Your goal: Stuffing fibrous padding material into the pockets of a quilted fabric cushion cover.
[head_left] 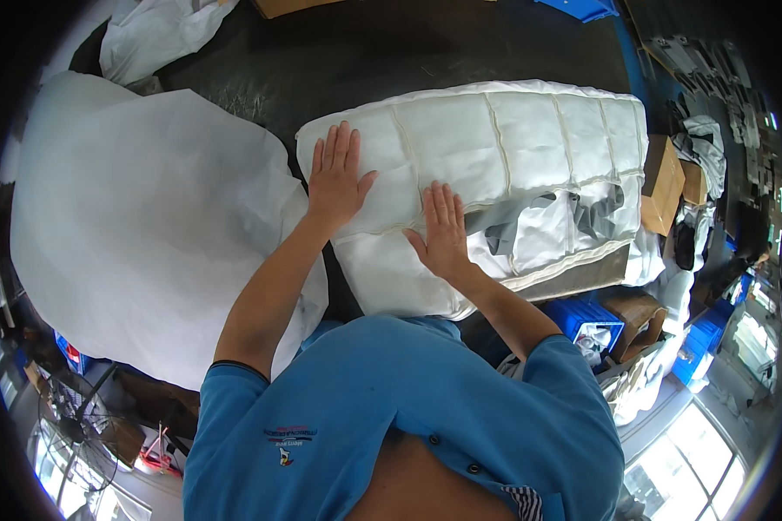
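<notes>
A long white padded fabric piece [452, 135], stitched into sections by pale seams, lies across the dark table. My left hand [337, 178] rests flat on its left end, fingers stretched out and pointing to the far side. My right hand [444, 233] lies on its near part, with the fingers extended and the thumb apart. Grey fabric strips [501, 227] show to the right of my right hand, along the piece's near half. Neither hand grips anything. What lies beneath the layers is hidden.
A large, bulging white cloth bundle [148, 226] stands close on the left. On the right are cardboard boxes [660, 182] and a blue crate [585, 323]. A fan [74, 430] is at the lower left. The dark table [391, 52] extends beyond the fabric.
</notes>
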### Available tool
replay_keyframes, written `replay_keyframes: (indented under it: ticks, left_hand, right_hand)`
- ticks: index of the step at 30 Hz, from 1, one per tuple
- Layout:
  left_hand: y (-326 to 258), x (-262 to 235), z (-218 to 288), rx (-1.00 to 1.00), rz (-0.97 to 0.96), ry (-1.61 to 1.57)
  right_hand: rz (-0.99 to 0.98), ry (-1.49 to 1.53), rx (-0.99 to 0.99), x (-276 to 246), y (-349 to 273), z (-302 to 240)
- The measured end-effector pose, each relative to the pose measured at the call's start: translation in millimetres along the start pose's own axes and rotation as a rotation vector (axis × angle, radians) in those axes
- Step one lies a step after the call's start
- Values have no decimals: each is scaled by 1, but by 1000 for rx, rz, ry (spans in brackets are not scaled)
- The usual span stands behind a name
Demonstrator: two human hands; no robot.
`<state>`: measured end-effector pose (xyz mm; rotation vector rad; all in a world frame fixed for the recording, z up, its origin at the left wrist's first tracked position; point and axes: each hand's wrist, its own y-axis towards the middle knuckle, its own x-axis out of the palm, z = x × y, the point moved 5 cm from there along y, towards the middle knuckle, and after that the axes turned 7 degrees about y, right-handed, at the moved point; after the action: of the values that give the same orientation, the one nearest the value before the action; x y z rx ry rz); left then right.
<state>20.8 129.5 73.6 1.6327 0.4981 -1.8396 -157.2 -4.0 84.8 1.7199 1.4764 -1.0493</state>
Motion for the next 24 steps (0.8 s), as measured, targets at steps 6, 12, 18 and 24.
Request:
replay_keyframes:
  ticks: [6,12,18,24]
  left_hand:
    - [8,14,-25,68,-39,-101]
    - [17,18,-35,104,-99,-173]
    - [18,17,-29,151,-156,-105]
    - [31,8,-21,204,-80,-130]
  right_hand:
    - [-78,70,-236,42,63,-54]
    - [-625,-18,58,47,124,-71]
    - [-205,95,337,57,125,-38]
    - [-185,-125,229,67,107,-46]
